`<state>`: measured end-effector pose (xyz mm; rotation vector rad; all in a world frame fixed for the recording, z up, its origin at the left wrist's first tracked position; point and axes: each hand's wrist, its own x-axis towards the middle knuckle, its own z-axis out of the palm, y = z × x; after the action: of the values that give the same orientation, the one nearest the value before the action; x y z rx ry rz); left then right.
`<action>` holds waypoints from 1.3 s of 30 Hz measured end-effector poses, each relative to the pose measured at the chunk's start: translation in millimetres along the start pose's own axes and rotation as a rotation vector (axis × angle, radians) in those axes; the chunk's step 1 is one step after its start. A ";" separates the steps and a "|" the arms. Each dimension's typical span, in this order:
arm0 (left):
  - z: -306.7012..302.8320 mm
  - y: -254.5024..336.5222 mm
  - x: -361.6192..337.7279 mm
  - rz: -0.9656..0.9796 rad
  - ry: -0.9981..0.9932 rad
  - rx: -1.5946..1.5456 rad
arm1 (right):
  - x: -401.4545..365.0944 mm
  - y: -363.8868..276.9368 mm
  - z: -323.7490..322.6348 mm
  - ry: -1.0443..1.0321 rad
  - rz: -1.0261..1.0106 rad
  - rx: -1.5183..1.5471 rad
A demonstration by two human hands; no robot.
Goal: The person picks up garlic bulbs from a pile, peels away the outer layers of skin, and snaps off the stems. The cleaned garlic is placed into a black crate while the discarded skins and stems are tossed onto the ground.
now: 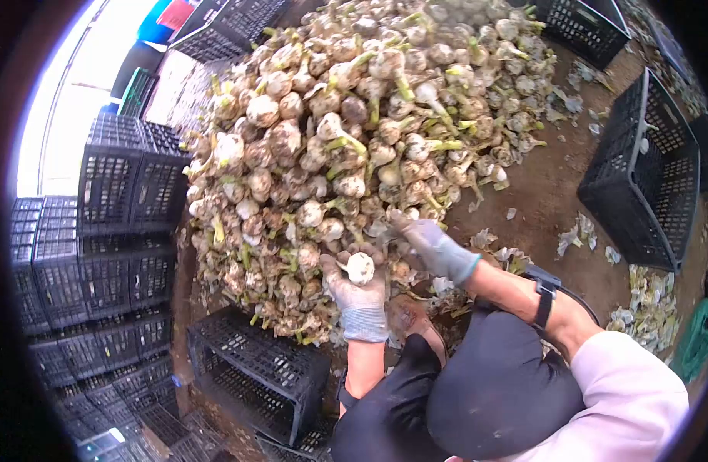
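Note:
A large pile of garlic bulbs [292, 146], dirt-marked and with short green stems, fills the middle of the view. At its near edge my gloved left hand [356, 289] is palm up, its fingers curled round a pale, clean garlic bulb [360, 268]. To the right, my gloved right hand [439, 248] reaches over the pile's near edge, blurred at the fingertips. Whether those fingers hold anything cannot be made out.
Black crates [115, 185] are stacked at the left. Another black crate [265, 369] lies near my legs, and one [639, 169] stands at the right. Peeled skins [650, 308] litter the brown floor. A green bag [696, 339] is at the far right.

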<state>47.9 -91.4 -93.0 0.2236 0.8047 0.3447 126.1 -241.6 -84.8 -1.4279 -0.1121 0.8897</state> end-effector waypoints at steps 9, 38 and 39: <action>3.1 6.1 -4.5 0.095 0.106 0.113 | -1.9 -6.3 19.9 -0.267 -0.147 -0.202; -2.5 8.1 5.9 0.104 -0.164 0.277 | -16.3 -3.6 12.9 -0.423 0.030 0.447; -8.6 9.1 6.5 0.113 -0.272 0.417 | -16.1 -4.2 14.0 -0.429 0.272 0.732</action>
<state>43.8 -79.9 -100.2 0.6940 0.5887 0.2418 109.1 -239.3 -71.5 -0.5657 0.0865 1.2879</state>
